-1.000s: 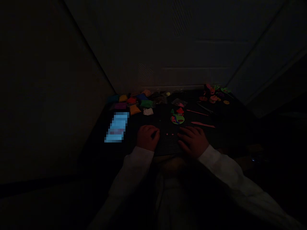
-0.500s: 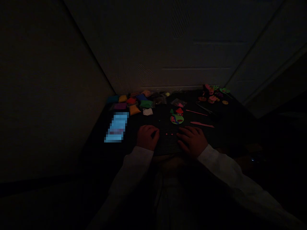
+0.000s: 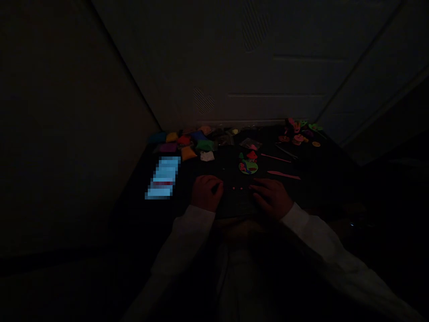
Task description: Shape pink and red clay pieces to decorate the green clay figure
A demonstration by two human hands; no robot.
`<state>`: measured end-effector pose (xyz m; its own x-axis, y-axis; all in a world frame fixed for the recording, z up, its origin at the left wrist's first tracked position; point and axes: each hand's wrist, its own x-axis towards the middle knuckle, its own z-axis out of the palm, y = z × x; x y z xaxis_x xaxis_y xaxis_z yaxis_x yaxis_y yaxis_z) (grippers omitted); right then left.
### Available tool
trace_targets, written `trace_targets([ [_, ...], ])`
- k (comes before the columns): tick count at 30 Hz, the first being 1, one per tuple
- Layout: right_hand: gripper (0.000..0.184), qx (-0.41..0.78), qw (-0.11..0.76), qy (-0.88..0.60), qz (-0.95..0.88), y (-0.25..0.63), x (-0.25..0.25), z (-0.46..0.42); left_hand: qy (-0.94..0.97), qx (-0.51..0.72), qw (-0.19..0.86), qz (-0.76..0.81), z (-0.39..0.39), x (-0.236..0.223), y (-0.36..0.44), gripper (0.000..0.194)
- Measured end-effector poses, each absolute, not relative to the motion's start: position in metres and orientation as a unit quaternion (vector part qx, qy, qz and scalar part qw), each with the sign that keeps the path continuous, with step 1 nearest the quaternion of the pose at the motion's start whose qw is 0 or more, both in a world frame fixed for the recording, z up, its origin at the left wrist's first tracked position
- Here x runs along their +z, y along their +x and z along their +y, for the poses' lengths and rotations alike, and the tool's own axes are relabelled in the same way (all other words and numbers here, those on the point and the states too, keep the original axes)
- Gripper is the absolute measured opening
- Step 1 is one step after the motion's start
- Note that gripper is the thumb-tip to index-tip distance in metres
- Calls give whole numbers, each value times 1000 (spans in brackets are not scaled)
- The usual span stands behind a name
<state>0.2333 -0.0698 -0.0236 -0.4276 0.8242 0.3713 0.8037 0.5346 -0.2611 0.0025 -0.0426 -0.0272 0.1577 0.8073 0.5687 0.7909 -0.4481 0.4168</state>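
Right hand (image 3: pixel 272 197) loosely spread, left hand (image 3: pixel 206 193) curled, contents unclear; those tiny, round pink blobs (image 3: pixel 233 188) between want feather-light touch!

- Left forearm (image 3: pixel 184 237): pale-sleeved, rising from the lower edge, left of centre, to mid-frame.
- Left hand (image 3: pixel 207 194): just left of frame centre, fingers curled, thumb side facing right; grip not determinable in the low light.
- Right forearm (image 3: pixel 330 246): pale-sleeved, slanting up from the lower right corner.
- Right hand (image 3: pixel 274 197): right of centre, back uppermost, fingers extended leftward, slightly parted.
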Motion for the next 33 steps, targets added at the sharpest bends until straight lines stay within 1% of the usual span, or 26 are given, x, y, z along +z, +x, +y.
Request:
trace_targets([
  [2, 30, 25, 234, -480, -845, 233, -23, -70, 762, 377, 15, 526, -43, -27, 2, 11],
  [7, 29, 5, 199, -483, -852, 232, -21, -74, 762, 373, 22, 528, -43, -26, 3, 12],
  [14, 30, 6, 193, -481, -855, 233, -21, -72, 758, 375, 23, 533, -44, -26, 4, 11],
  [20, 36, -7, 159, -496, -854, 225, -15, -70, 763, 375, 21, 527, -43, -25, 3, 11],
  [25, 35, -22, 127, -503, -854, 221, -13, -73, 763, 375, 17, 526, -43, -27, 3, 11],
  [33, 34, -2, 130, -509, -851, 223, -12, -71, 767, 364, 14, 527, -43, -26, 5, 14],
])
